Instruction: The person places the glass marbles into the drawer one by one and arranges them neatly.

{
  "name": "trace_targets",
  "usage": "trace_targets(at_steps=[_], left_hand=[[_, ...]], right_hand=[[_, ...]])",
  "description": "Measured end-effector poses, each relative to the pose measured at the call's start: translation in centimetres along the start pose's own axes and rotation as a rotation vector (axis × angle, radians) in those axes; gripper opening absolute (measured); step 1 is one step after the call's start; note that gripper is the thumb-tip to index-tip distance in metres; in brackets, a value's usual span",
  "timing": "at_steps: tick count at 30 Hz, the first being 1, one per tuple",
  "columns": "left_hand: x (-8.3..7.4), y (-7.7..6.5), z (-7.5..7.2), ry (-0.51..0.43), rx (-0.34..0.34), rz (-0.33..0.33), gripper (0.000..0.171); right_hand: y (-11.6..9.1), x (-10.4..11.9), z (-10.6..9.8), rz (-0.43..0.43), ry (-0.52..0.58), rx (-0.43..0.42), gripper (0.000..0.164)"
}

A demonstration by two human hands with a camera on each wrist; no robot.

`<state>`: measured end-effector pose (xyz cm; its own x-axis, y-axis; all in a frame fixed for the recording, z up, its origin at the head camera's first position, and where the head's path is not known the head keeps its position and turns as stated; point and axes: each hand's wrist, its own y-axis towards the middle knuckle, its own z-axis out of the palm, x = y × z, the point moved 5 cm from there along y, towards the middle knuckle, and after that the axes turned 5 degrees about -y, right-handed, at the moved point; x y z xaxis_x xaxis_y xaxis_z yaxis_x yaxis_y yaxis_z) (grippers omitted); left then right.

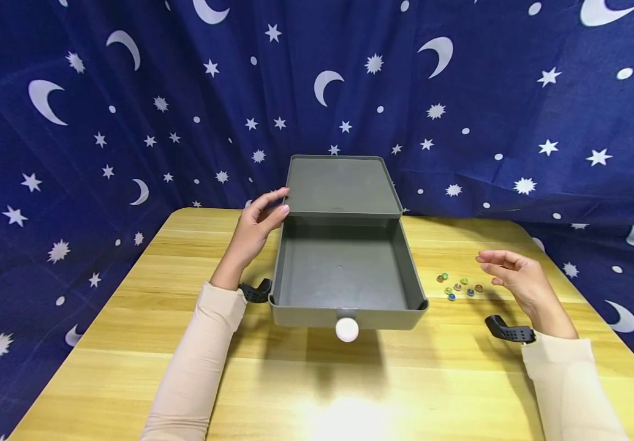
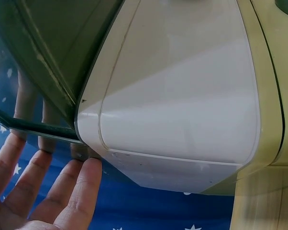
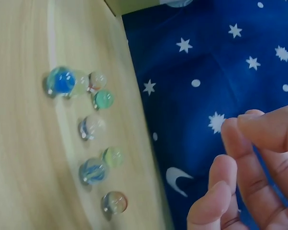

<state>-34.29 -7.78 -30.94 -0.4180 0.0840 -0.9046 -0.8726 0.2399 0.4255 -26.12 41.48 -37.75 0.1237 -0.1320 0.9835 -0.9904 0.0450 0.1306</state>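
A grey box [image 1: 344,184] stands at the back of the table, its drawer [image 1: 339,269] pulled out toward me, with a round white knob [image 1: 347,329] on the front. The drawer's floor shows bare. My left hand [image 1: 256,223] rests its fingertips against the left edge of the box; in the left wrist view its extended fingers [image 2: 82,187] reach that edge. Several glass marbles [image 3: 92,171] lie loose on the table to the right. Beside them, raised over the tabletop, my right hand [image 1: 520,282] has loosely bent fingers and nothing between them.
The wooden table [image 1: 129,331] has rounded back corners. Behind it hangs a blue curtain [image 1: 350,79] with white moons and stars. A black wrist mount [image 1: 509,331] sits on my right wrist and another [image 1: 256,291] on my left, close beside the drawer.
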Motion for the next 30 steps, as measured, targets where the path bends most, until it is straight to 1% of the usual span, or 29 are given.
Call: trace_targets(at_steps=[6,9,12,15,20,24,26,30], left_hand=[[0.1,0.1,-0.1,0.002,0.000,-0.003,0.042],[0.2,0.1,-0.1,0.000,-0.001,-0.003,0.043],[0.2,0.1,-0.1,-0.001,-0.002,-0.002,0.043],[0.1,0.0,0.0,-0.002,0.000,0.001,0.044],[0.1,0.0,-0.1,0.001,-0.002,0.005,0.043],[0.2,0.1,-0.1,0.003,0.001,0.003,0.043],[0.1,0.1,-0.1,0.002,0.002,0.002,0.043],[0.2,0.1,-0.1,-0.002,0.000,-0.003,0.042]], right_hand=[[0.0,-1.5,-0.8,0.114,-0.061,0.019,0.020],[0.0,-2.2,-1.0,0.171,-0.090,0.024,0.023],[0.0,-2.8,-1.1,0.213,-0.089,0.023,0.028],[0.0,-3.2,-1.2,0.226,-0.119,0.025,0.030],[0.1,-3.7,-1.3,0.235,-0.276,0.039,0.029],[0.1,-4.0,-1.4,0.259,-0.361,0.032,0.027],[0.1,-4.2,-1.4,0.265,-0.378,0.031,0.026],[0.0,-4.6,-1.3,0.271,-0.367,0.034,0.023]])
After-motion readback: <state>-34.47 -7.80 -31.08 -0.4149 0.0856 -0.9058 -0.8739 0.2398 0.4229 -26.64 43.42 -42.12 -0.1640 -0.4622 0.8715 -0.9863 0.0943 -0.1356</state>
